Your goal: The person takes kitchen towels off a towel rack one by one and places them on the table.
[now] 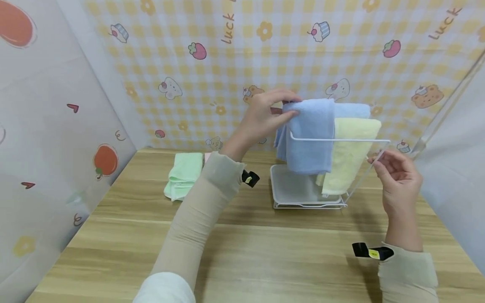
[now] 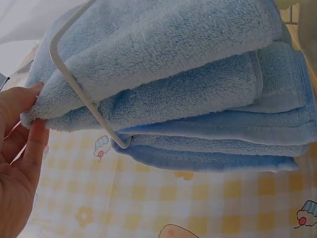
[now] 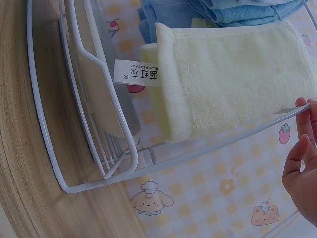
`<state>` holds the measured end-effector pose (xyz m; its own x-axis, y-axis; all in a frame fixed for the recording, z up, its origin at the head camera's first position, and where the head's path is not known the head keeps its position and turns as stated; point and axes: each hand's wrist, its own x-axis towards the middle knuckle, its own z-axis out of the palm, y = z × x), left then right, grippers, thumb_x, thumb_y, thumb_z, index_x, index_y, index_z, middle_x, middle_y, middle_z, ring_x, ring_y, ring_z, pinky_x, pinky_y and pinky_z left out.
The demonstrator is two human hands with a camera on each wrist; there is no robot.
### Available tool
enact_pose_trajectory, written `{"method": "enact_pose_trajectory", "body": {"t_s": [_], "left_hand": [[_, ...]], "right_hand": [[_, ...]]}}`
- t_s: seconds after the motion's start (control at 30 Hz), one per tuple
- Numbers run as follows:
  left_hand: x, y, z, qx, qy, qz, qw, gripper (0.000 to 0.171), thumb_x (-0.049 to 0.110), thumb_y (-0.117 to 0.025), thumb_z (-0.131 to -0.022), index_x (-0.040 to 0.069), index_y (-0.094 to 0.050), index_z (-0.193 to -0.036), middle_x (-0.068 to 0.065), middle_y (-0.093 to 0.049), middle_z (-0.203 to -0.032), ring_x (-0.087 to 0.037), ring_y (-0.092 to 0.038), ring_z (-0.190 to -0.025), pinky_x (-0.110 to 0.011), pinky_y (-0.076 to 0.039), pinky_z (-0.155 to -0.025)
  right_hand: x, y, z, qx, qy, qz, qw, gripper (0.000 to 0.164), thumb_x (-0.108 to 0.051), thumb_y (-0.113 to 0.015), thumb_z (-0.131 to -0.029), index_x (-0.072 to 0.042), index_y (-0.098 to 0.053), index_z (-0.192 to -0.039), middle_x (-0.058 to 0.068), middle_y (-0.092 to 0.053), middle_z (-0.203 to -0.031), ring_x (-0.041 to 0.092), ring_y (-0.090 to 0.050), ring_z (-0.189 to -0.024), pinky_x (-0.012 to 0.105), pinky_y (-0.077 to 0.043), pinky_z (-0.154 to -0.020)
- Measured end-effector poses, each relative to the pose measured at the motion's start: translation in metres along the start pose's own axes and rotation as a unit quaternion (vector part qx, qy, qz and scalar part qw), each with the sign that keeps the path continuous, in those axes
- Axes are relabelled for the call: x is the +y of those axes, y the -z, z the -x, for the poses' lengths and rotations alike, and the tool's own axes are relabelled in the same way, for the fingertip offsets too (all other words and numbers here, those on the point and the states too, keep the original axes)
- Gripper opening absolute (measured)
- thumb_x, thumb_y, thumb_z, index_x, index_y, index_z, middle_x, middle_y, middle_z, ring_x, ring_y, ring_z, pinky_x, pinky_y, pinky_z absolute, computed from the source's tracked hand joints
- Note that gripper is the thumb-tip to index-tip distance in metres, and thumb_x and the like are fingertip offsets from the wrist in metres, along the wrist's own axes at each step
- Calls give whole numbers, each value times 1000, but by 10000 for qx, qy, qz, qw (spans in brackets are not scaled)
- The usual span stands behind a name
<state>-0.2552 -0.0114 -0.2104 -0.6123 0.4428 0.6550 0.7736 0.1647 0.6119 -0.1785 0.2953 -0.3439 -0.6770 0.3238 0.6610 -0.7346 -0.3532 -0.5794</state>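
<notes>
A light blue towel [image 1: 310, 145] hangs folded over a bar of a white wire rack [image 1: 341, 139]. My left hand [image 1: 261, 115] pinches its upper left corner between thumb and fingers; the left wrist view shows the blue layers [image 2: 178, 44] draped around the wire. Over at the rack's right side, my right hand [image 1: 401, 181] holds the slanting side wire with thumb and fingertips. Between the hands, a pale yellow towel [image 1: 350, 155] hangs with a white label [image 3: 136, 73] on its edge. Another blue towel [image 1: 352, 110] hangs behind it.
Under the towels, a grey tray [image 1: 284, 185] sits in the rack's base. A folded mint green towel [image 1: 187, 168] lies on the wooden table [image 1: 265, 261] at the left, with a bit of pink cloth [image 1: 206, 156] beside it. A patterned backdrop [image 1: 227, 63] stands close behind.
</notes>
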Motion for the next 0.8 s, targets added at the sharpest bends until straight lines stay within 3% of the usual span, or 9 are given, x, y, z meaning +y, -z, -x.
{"method": "enact_pose_trajectory", "body": {"t_s": [0.37, 0.6, 0.8], "left_hand": [[2, 4, 1, 620, 149, 464, 9969, 24, 1, -74, -87, -3, -72, -110, -15, -70, -119, -17, -65, -112, -22, -58, -86], [4, 17, -2, 1091, -93, 752, 9911, 25, -1, -75, -86, -6, -71, -109, -18, -70, -117, -17, -65, -107, -26, -59, -85], [3, 22, 8, 1362, -299, 759, 9873, 26, -1, -75, -85, -7, -71, -110, -19, -69, -116, -17, -65, -105, -28, -60, -84]], "right_hand": [[1, -2, -1, -14, 46, 10, 10000, 32, 34, -48, -83, 27, -54, -113, 22, -71, -94, 27, -72, -83, 27, -60, -77], [0, -1, -3, 25, 46, 15, 10000, 32, 34, -48, -83, 27, -54, -114, 22, -70, -94, 27, -71, -82, 28, -60, -79], [1, 0, -2, 20, 2, 7, 10000, 32, 34, -48, -83, 27, -54, -114, 21, -71, -94, 27, -71, -83, 28, -60, -79]]}}
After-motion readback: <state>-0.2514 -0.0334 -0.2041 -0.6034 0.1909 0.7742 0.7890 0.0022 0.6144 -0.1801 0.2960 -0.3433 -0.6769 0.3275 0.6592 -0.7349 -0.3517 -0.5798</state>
